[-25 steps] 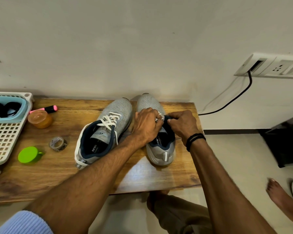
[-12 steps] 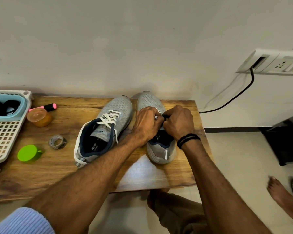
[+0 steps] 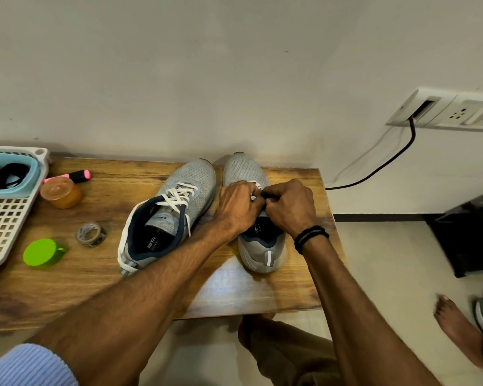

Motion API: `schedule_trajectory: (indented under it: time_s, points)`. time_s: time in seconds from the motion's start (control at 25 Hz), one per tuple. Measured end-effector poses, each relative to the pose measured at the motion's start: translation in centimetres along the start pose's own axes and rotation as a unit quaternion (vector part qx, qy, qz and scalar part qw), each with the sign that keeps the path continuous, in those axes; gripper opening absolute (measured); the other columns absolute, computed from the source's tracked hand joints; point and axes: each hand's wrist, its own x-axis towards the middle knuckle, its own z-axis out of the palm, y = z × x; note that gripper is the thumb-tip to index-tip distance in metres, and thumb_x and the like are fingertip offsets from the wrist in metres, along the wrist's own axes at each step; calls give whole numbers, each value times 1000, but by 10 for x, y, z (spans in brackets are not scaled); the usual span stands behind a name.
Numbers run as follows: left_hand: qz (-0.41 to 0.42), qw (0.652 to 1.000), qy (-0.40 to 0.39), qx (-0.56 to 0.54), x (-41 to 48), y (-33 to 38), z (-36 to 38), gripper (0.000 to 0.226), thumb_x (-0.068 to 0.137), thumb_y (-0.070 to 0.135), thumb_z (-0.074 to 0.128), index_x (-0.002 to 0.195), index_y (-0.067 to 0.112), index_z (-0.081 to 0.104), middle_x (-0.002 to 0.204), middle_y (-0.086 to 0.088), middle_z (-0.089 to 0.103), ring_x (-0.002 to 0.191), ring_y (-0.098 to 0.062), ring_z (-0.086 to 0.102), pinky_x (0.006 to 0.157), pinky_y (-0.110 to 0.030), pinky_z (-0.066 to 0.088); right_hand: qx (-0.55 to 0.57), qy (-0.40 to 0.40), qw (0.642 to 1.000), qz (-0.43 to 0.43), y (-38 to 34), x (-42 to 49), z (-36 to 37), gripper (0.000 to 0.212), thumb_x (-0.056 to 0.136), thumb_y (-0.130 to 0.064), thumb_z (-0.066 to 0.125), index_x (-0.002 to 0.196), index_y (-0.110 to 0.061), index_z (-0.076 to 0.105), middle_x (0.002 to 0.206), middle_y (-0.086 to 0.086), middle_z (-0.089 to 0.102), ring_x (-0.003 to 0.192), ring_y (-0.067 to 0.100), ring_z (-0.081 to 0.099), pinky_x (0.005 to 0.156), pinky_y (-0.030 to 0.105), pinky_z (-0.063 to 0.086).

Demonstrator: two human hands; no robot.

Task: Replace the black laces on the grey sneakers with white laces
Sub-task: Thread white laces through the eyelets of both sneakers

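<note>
Two grey sneakers stand side by side on the wooden table (image 3: 67,277), toes to the wall. The left sneaker (image 3: 168,213) carries a white lace (image 3: 179,197) through its eyelets, ends loose. Over the tongue of the right sneaker (image 3: 251,174) my left hand (image 3: 239,208) and my right hand (image 3: 290,208) meet, fingers pinched on its white lace (image 3: 255,186), of which only a short piece shows. Black laces (image 3: 3,174) lie in a light blue tray at the far left.
A white perforated basket (image 3: 3,218) holds the blue tray. Near it sit a pink highlighter (image 3: 78,175), an orange jar (image 3: 60,192), a tape roll (image 3: 90,234) and a green lid (image 3: 41,252). A black cable (image 3: 385,162) hangs from a wall socket. A bare foot (image 3: 455,319) stands on the floor at right.
My right hand has slid left across the right sneaker's opening until it meets my left hand over the tongue. The left sneaker has not moved.
</note>
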Motion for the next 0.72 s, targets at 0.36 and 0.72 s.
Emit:
schedule_trajectory:
  time_s: [0.36, 0.72]
  points:
    - [1, 999, 26, -38, -2, -3, 4, 15, 92, 19, 64, 77, 23, 68, 79, 5, 66, 86, -24, 65, 87, -48, 50, 69, -52, 996, 2, 15, 5, -7, 25, 89, -10, 62, 107, -17, 76, 108, 4, 75, 106, 18, 66, 94, 23, 48]
    - [-10, 991, 30, 134, -4, 1, 4, 29, 88, 26, 65, 116, 26, 68, 124, -1, 54, 119, -23, 36, 99, -37, 27, 217, -16, 969, 113, 31, 26, 20, 14, 91, -27, 66, 85, -17, 72, 85, 3, 74, 87, 20, 71, 83, 44, 58]
